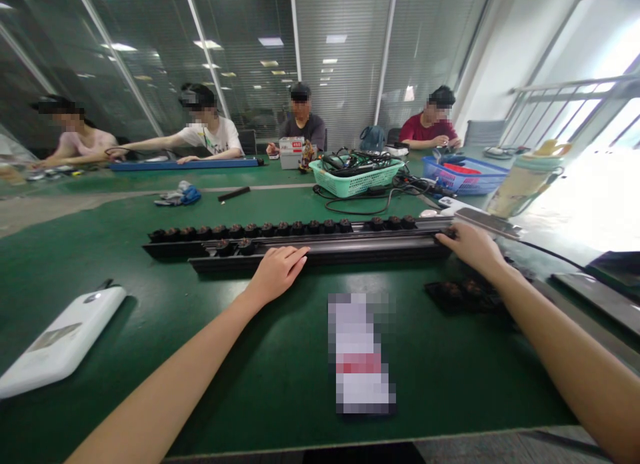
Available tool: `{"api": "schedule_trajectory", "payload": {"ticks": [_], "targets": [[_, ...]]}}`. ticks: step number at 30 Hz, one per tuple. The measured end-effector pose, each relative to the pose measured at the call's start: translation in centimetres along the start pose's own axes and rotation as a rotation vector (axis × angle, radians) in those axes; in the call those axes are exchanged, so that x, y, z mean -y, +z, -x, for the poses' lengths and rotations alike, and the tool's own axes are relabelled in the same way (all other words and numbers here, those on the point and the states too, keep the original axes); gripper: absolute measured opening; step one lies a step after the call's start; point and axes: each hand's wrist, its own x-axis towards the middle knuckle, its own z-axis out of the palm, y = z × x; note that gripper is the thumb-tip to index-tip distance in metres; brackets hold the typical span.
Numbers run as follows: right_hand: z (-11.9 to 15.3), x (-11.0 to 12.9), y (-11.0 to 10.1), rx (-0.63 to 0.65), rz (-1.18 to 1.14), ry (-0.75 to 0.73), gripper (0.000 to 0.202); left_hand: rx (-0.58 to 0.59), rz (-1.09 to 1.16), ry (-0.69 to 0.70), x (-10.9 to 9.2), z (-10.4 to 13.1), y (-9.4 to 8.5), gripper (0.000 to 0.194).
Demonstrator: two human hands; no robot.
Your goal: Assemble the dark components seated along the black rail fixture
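A long black channel-shaped rail (370, 246) lies across the table in front of me, with a couple of round black units (246, 247) seated near its left end. My left hand (280, 269) rests on the rail's near edge, its fingers stretched out and lying over it. At the rail's right end, my right hand (470, 245) has its fingers closed on a small black part (447, 233), partly hidden by them. Just behind lies a second black rail (170, 249), lined with several similar round units. More dark units (453, 291) lie loose below my right forearm.
A phone with a blurred screen (360, 357) lies near the front edge, and a white device (65, 341) sits at left. Farther back are a green basket of cables (357, 183), a blue basket (465, 177) and a bottle (523, 181). Several people sit across the table.
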Motion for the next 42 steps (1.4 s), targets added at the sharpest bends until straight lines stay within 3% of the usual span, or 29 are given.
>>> {"api": "schedule_trajectory", "payload": {"ticks": [42], "targets": [[0.6,0.6,-2.3,0.136,0.159,0.068,0.051,-0.001,0.013,-0.008,0.0,0.1,0.0,0.046]]}}
